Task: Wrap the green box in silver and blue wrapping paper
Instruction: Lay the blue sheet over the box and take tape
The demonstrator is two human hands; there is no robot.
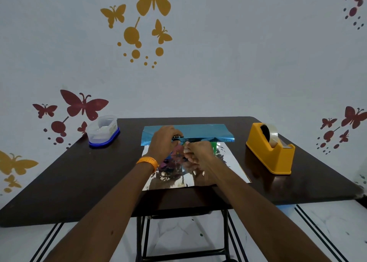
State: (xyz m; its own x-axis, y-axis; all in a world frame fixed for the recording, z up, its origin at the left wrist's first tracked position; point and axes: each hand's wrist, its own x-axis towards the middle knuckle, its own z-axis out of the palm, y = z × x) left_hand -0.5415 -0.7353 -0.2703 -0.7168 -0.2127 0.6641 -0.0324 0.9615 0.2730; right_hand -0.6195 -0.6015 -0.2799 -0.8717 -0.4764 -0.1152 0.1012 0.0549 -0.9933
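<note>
Head view: starting at the far left of the dark table, we see a clear plastic tub standing on its blue lid near the back corner, well apart from the work. Toward the middle, the left hand, with an orange thread band round its wrist, lies over the wrapping paper. Its fingers are curled down and grip the near edge of the blue flap folded toward us. A small dark thing shows at its fingertips, and we cannot tell what it is. The paper lies flat at the table's centre, its silver side up and mirror-bright in front of us, its blue side showing only on that folded flap at the back. The green box sits on the silver sheet under the flap, so we see only a narrow strip of it, just right of the right hand and partly hidden behind both hands. The right hand is just beside the left, nearly touching it, with its fingers curled and the fingertips pinched together at the flap's edge. We cannot tell whether they hold the paper or something else. Well to the right, a yellow tape dispenser with a roll of clear tape stands near the table's edge.
</note>
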